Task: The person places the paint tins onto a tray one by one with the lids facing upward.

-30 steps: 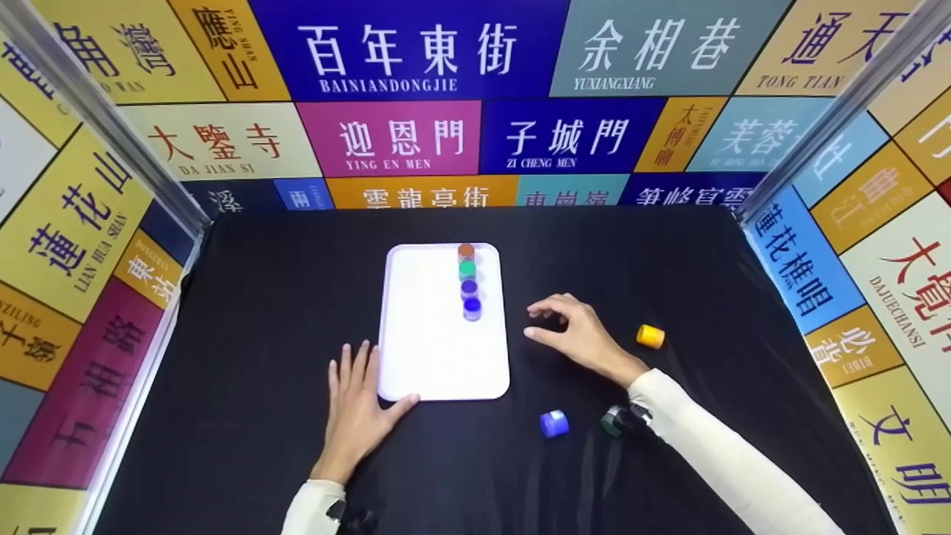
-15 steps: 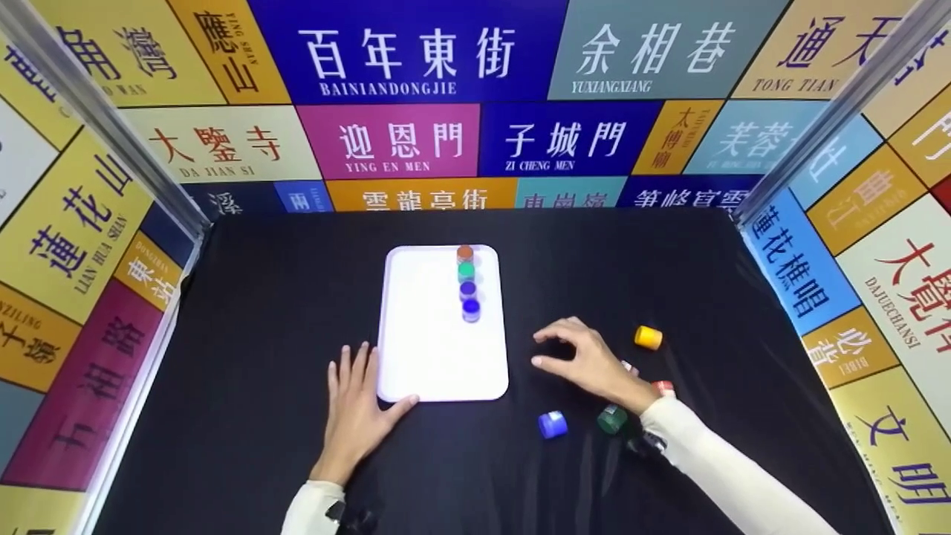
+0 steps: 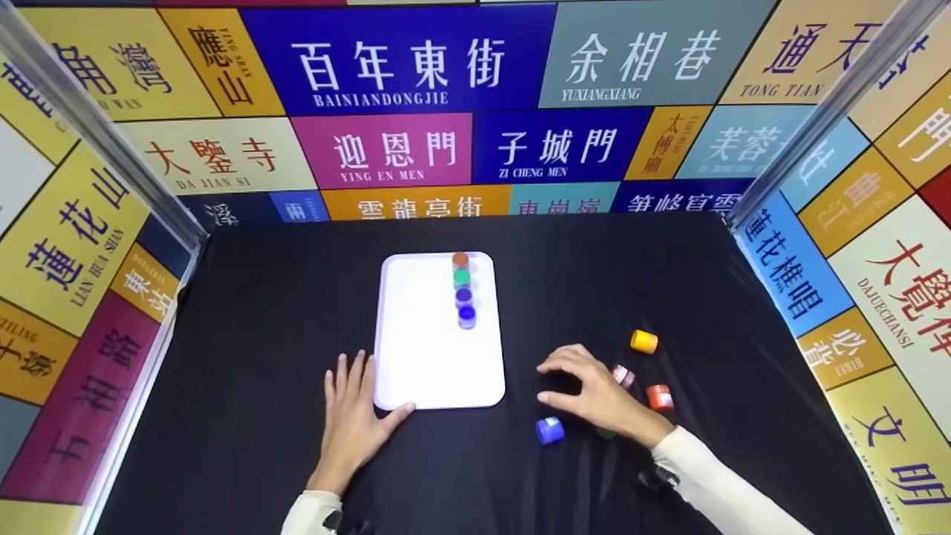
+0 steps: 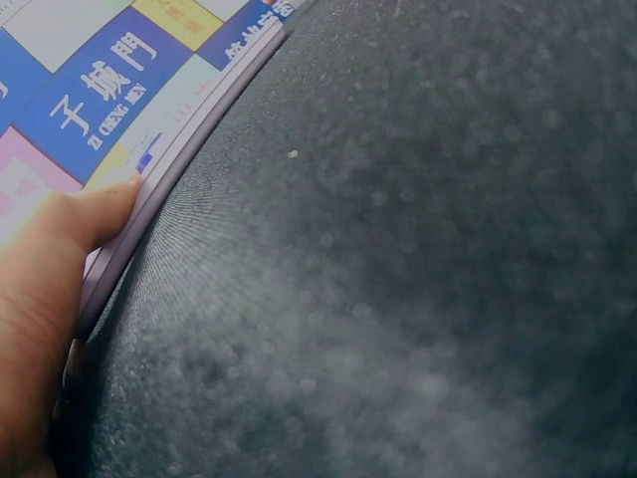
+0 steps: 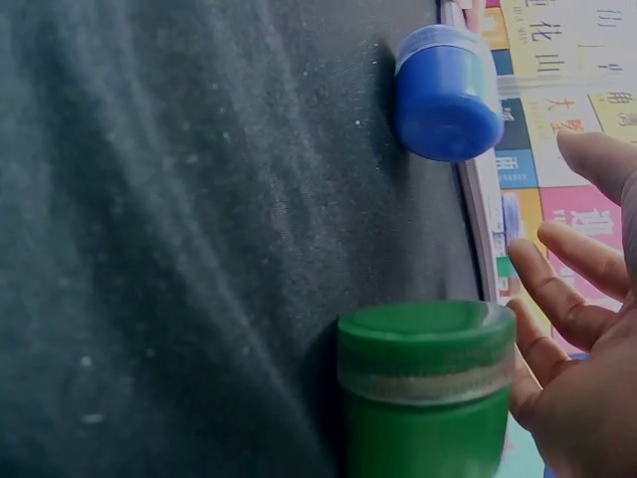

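Observation:
My left hand point(image 3: 349, 427) lies with spread, straight fingers along the near left corner of a white tray point(image 3: 427, 371). Its thumb rests on the tray's rim, as the left wrist view also shows. My right hand point(image 3: 594, 390) holds nothing; its fingers and thumb are bent apart over the black cloth, right of the tray. Just below it lies a blue paint jar point(image 3: 550, 431) on its side. A green paint jar point(image 5: 428, 388) shows large in the right wrist view, close to the fingers. Behind the hand, a pinkish jar point(image 3: 622, 377) is partly hidden.
Along the tray's right side stands a column of small jars: orange-brown point(image 3: 461, 261), green point(image 3: 462, 279), purple point(image 3: 463, 299) and blue point(image 3: 466, 317). A yellow jar point(image 3: 644, 342) and a red jar point(image 3: 659, 397) lie to the right on the cloth. Printed panels point(image 3: 401, 148) wall the table.
My right hand has drawn back a little toward the near side, and the red and pinkish jars have come into view beside it. The left hand stays at the tray corner.

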Available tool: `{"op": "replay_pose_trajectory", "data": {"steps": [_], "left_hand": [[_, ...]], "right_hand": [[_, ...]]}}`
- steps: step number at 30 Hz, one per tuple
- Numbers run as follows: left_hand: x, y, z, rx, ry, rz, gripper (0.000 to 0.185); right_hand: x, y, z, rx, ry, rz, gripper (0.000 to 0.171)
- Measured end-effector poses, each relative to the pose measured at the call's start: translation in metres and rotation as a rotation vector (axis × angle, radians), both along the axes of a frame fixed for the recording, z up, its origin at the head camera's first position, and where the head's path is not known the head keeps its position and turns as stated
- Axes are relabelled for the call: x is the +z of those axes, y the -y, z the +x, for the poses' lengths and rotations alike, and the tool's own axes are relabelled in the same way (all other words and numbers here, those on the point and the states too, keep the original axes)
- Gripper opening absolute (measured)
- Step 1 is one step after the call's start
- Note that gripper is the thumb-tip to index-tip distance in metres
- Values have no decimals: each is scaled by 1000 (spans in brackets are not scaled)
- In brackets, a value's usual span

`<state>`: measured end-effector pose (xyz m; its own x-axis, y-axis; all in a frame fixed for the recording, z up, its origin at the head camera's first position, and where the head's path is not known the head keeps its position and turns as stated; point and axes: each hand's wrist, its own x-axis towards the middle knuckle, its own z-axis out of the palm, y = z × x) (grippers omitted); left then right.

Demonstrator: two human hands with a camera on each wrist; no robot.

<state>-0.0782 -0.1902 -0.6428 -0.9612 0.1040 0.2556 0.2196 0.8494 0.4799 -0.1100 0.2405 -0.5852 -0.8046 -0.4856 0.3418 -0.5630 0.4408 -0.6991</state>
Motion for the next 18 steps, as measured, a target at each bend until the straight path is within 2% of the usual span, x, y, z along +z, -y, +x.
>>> {"op": "replay_pose_trajectory", "data": {"steps": [9,18], "left_hand": [[0,0,1,-4,-17,13,112],[2,1,1,-7,7,14,113]], "right_hand": [[1,-11,10,52,-63,-25,40],[-1,-14,19,113,-40,24,43]]}}
